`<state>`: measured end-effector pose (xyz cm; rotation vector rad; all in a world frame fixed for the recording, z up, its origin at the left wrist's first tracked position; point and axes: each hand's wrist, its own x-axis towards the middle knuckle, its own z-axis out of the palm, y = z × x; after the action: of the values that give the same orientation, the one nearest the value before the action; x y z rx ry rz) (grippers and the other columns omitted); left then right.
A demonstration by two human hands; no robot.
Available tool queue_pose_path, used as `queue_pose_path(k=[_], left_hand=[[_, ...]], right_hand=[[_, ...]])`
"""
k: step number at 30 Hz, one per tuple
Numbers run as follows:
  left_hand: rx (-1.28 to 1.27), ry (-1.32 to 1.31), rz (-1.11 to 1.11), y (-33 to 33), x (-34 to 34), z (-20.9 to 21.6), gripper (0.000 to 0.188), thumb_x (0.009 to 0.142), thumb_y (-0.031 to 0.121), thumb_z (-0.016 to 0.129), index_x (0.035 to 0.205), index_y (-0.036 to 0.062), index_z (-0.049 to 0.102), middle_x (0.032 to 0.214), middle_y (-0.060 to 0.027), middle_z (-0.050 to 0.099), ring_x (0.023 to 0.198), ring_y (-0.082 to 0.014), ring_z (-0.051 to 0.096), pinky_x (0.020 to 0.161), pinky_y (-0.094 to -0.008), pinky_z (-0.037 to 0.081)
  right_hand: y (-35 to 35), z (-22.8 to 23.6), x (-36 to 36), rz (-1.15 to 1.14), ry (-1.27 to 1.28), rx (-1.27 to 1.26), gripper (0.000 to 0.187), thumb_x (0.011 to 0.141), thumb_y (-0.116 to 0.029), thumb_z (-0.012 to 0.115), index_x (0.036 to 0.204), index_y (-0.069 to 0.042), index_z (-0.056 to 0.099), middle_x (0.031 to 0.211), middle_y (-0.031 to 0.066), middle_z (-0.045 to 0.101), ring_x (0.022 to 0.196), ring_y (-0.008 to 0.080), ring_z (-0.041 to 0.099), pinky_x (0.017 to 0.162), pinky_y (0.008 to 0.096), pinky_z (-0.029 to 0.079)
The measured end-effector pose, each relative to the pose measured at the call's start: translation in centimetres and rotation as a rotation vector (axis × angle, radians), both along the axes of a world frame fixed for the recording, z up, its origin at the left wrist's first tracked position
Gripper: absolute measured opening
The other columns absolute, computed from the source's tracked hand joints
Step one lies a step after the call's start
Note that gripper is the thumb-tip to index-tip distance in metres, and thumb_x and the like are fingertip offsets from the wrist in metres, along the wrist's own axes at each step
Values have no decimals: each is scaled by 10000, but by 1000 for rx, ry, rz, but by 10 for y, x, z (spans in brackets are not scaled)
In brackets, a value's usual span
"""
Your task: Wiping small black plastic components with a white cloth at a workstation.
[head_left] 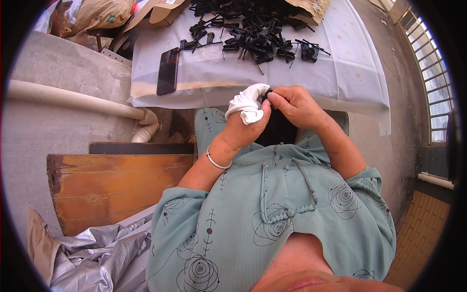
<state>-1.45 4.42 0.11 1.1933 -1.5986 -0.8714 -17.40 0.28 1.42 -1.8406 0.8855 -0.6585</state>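
Near the front edge of the table, my two hands meet over a small black plastic part [267, 93]. My left hand [250, 121] is closed on it, and a white cloth [246, 102] covers most of its fingers; whether this is a loose cloth or part of a glove I cannot tell. With thumb and fingers pinched, my right hand [295, 104] grips the part from the other side. Most of the part is hidden between the hands. Farther back on the table lies a heap of similar-looking black plastic parts [260, 41] with thin stems sticking out.
A white plastic sheet [340, 63] covers the table and hangs over its front edge. Left of the heap lies a dark phone [168, 71]. Cardboard [167, 11] sits at the back left. A pale pipe [73, 97] and a wooden board [121, 190] are to my left.
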Motion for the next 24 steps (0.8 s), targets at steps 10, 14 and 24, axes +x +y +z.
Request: queue_pose_path(k=[10,14,24], left_hand=[[-259,-348,104,0,0,-13,235,779,68,546,998,-18,550,887,-187,601,795,-338,588,708,-372,474],[85,88,85,3,-5,-4,219,778,63,536,978,-26,549,866,-172,600,771,-294,589,698,-336,470],[-209,-376,126,1,-6,-15,255,785,99,516,1009,-22,535,861,-198,590,786,-367,565,716,-405,463]], right_hand=[[8,-53,23,-232,-178,1,251,934,-177,459,776,2,532,641,-11,475,619,75,389,571,245,388],[8,-37,14,-122,-335,158,273,945,-201,453,776,-4,535,662,-50,486,634,65,392,585,229,384],[6,-58,20,-184,-191,105,275,937,-194,457,748,-8,533,655,-37,487,641,48,400,589,228,391]])
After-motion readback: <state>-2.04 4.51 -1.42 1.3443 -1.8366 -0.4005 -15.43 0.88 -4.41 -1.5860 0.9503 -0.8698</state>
